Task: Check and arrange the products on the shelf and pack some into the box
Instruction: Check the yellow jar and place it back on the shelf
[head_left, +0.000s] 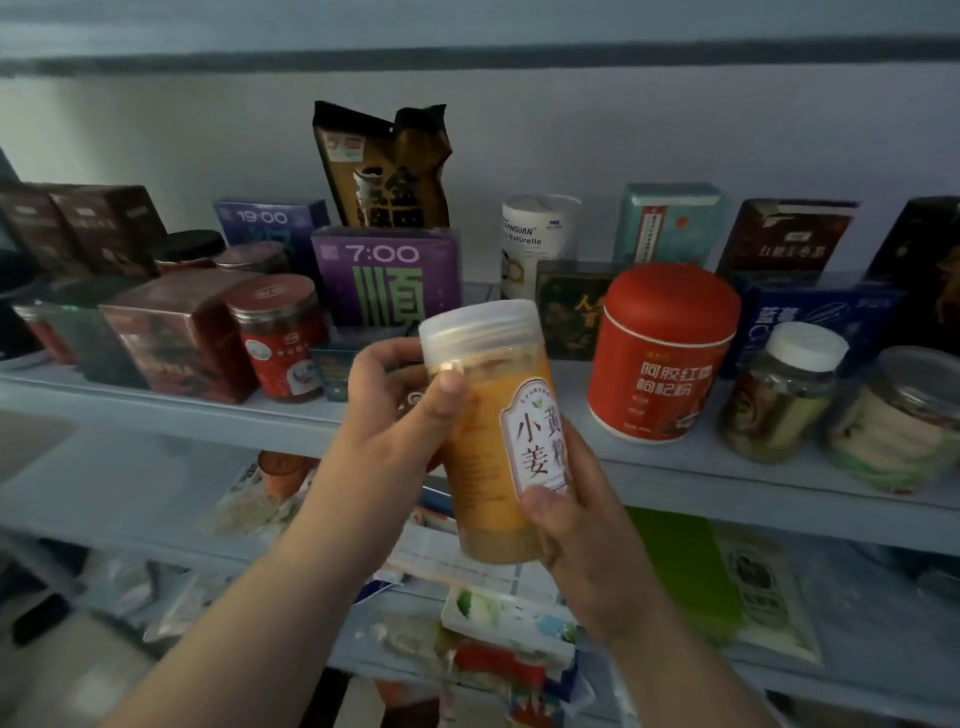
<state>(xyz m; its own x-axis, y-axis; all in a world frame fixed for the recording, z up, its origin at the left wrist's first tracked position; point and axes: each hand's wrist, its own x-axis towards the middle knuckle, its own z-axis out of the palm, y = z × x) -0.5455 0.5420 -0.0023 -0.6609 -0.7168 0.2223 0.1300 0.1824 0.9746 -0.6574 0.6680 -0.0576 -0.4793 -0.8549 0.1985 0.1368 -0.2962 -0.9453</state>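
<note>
in the middle of the frame, a clear jar of yellow powder (493, 457) was held up in front of the shelf (156, 408), tilted a little with its pale lid toward the upper left and its white label facing the camera. the left hand (400, 415) gripped the upper part, thumb pressed just under the lid; the right hand (587, 525) clasped the lower part, thumb on the bottom edge of the label. both hands were closed round the jar, and it touched nothing else.

this looked like the checking step: the label was being read, with no placing begun. behind the jar stood a purple box (387, 275), and to the right of centre a red canister (665, 353), with bare shelf between them. no packing box showed anywhere in the frame.

the next move would call for a choice: set the jar upright in that gap, label outward, or carry it away to the box. either way, one hand should keep a firm hold while the other lets go.
</note>
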